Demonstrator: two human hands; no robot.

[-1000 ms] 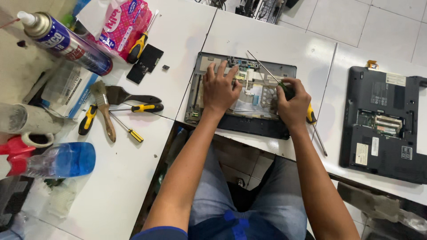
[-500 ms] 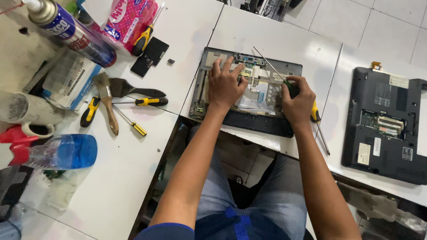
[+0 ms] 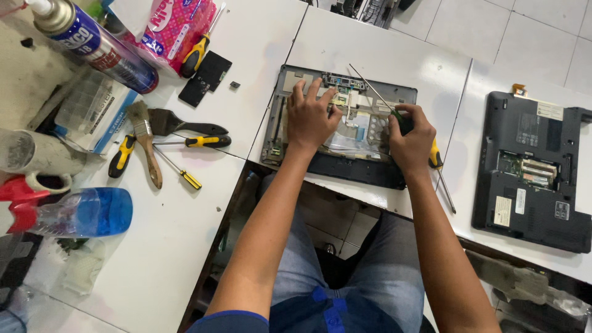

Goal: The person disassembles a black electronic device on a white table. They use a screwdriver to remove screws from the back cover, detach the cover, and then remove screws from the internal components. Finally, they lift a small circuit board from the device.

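An opened laptop shell (image 3: 290,139) with bare metal and cables inside lies on the white table in front of me. My left hand (image 3: 311,117) rests flat on its inner parts, fingers spread towards the small circuit board (image 3: 343,81) at the far edge. My right hand (image 3: 410,139) is closed around the dark handle of a long thin screwdriver (image 3: 369,86), whose shaft slants up and left over the shell. A second screwdriver with a yellow handle (image 3: 439,169) lies just right of that hand.
A second dark laptop base (image 3: 533,176) lies bottom up at the right. To the left are screwdrivers (image 3: 196,142), two brushes (image 3: 147,142), a spray can (image 3: 92,43), a pink packet (image 3: 179,24), a blue bottle (image 3: 86,213) and a black cover plate (image 3: 206,77).
The view has shifted slightly, so the laptop shell sits a little higher and further right. Both hands stay in place on the shell, and the right hand keeps its grip on the thin screwdriver.
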